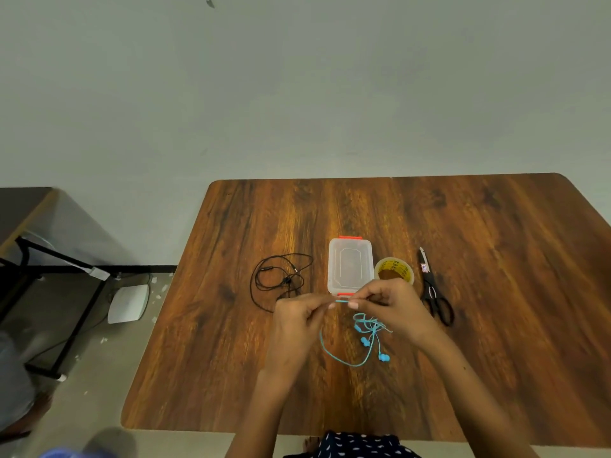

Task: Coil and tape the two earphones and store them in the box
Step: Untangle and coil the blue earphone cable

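Earphones: two sets. Thin turquoise-blue corded earphone (363,338) hangs over the table's near centre, a short span stretched taut (probably to start the coil).
Grip: left hand (297,320) and right hand (395,307) each pinch that cord narrowly.
Second set: loose black corded earphone (281,279), lying left.
Storage: one clear lidded plastic box (350,266), red clips, just beyond the hands.
Tools: one yellow tape roll (394,271), one black-handled scissors (434,289), right, within reach.
Support: brown wood-grain table (496,325).

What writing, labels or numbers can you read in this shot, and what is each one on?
Nothing can be quoted.
Tape roll: dark print runs around the yellow band, too blurred to read.
Scissors: small red, white and blue sticker near the pivot, too small to read.
Clear box, blue earphones, black earphones: no writing visible.
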